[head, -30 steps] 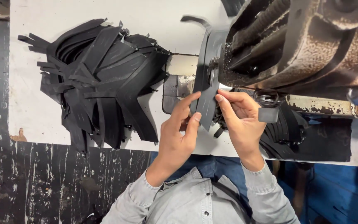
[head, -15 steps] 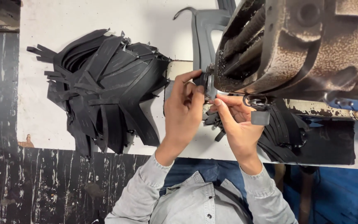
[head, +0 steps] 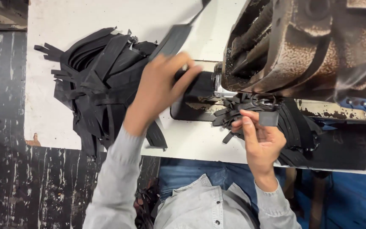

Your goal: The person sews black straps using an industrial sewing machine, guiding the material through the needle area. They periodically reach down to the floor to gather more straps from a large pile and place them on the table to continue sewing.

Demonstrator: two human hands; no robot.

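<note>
Left hand (head: 159,91) pinches long dark strap (head: 175,39), frame centre. Right hand (head: 261,142) fingers curled, grip unclear. Risk: fingers near rusty sewing machine head (head: 310,46); strap could snag.

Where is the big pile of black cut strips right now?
In the head view, the pile of black cut strips lies on the white tabletop, left of the rusty machine, partly under the left hand.

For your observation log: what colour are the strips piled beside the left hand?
Black, seen best in the head view: the pile of strips.
</note>
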